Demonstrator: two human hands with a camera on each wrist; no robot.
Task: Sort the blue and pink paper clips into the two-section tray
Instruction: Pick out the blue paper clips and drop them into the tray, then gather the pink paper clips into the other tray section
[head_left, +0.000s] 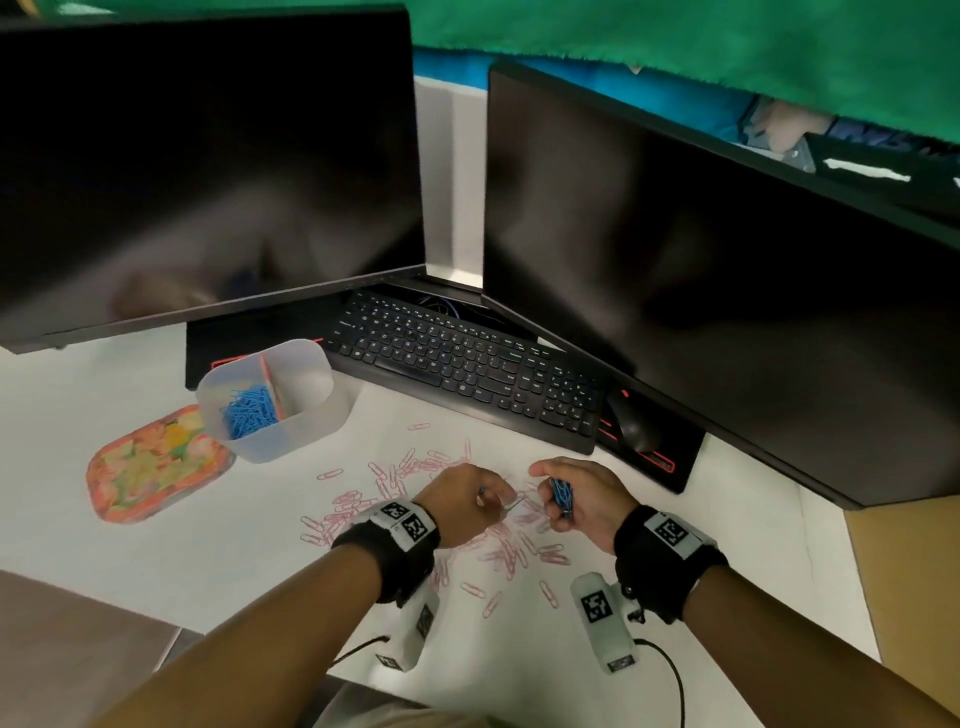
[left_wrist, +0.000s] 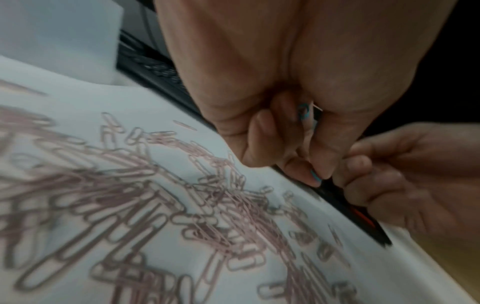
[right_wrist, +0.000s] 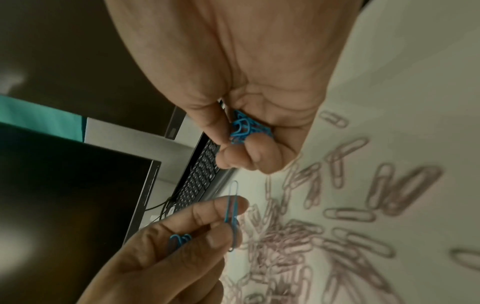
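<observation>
Pink paper clips (head_left: 415, 493) (left_wrist: 145, 205) (right_wrist: 337, 236) lie scattered over the white desk around both hands. My right hand (head_left: 571, 499) (right_wrist: 249, 131) grips a bunch of blue paper clips (head_left: 562, 496) (right_wrist: 242, 128) in its curled fingers. My left hand (head_left: 480, 501) (left_wrist: 306, 156), just left of it, pinches a single blue clip (right_wrist: 232, 214) between thumb and forefinger and keeps a few more blue ones (right_wrist: 179, 240) in its palm. The translucent two-section tray (head_left: 311, 421) stands at the far left; its left section holds blue clips (head_left: 249, 410), its right section looks empty.
A floral tin lid (head_left: 156, 467) lies left of the tray. A black keyboard (head_left: 467, 364) and a mouse (head_left: 631, 423) sit behind the clips, under two dark monitors (head_left: 208, 166). The desk's front edge runs just behind my wrists.
</observation>
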